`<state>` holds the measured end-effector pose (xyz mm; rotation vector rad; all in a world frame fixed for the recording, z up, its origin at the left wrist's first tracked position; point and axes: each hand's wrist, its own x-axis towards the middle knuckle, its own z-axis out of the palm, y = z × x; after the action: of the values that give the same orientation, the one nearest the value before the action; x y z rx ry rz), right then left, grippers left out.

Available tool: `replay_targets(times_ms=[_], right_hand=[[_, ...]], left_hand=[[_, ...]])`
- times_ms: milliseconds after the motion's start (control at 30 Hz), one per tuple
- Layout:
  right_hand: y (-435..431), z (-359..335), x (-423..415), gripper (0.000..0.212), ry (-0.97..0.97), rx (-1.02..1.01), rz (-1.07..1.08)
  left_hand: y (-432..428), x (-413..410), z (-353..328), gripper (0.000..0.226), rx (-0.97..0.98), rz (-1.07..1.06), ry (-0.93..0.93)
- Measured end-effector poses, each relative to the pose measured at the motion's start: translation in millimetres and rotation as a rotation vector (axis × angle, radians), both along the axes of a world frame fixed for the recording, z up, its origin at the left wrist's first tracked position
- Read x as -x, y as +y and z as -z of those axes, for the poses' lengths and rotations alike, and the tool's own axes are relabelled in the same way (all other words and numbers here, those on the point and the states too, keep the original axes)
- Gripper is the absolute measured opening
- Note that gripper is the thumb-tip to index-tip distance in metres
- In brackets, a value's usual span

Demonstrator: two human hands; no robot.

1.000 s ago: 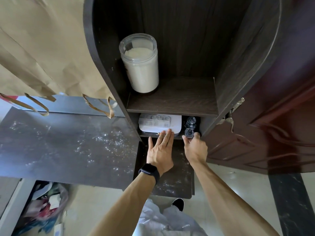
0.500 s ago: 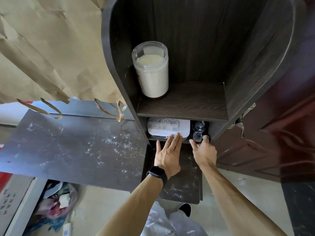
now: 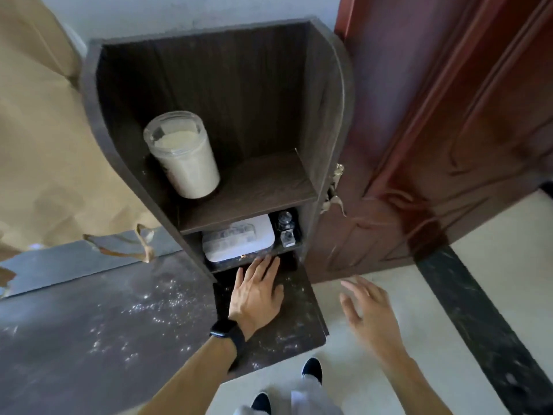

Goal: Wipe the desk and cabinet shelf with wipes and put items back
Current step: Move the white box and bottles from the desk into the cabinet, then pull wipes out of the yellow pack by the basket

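A dark wooden cabinet (image 3: 326,115) stands on the dark desk (image 3: 89,324), which is speckled with white powder. On its upper shelf (image 3: 263,190) sits a clear jar of white powder (image 3: 184,154). On the lower shelf lie a white wipes pack (image 3: 239,239) and small glass bottles (image 3: 286,229) to its right. My left hand (image 3: 257,292), with a black watch on the wrist, lies flat on the desk, fingertips at the lower shelf's front edge. My right hand (image 3: 363,307) hovers over the floor to the right of the desk, fingers spread and holding nothing.
Torn brown paper (image 3: 45,145) hangs at the left over the desk's back. A red-brown door (image 3: 449,130) stands right of the cabinet. Pale floor with a black strip (image 3: 478,324) lies below; my shoes (image 3: 311,369) show at the bottom.
My right hand has let go of the small bottles and drawn back to the right, off the desk. My left hand has slid slightly back from the wipes pack. The view has tilted up.
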<state>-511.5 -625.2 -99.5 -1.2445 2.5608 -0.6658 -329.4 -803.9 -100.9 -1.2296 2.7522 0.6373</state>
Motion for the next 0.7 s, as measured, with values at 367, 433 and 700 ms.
replay_targets(times_ms=[367,433,700], right_hand=[[245.5,-34.2,-88.2,0.031,0.164,-0.05,0.791],[290.6,-39.3,-106.0,0.04,0.188,-0.113,0.931],[449.3,-52.6,-183.0,0.046,0.219,-0.075,1.428]], left_hand=[[179.3,109.2,-8.4,0.065,-0.089,0.842,-0.042],[227.3,125.2,-16.8,0.066,-0.09,0.991,-0.039],[413.5,149.0,-54.3,0.066,-0.02,1.416,0.034]])
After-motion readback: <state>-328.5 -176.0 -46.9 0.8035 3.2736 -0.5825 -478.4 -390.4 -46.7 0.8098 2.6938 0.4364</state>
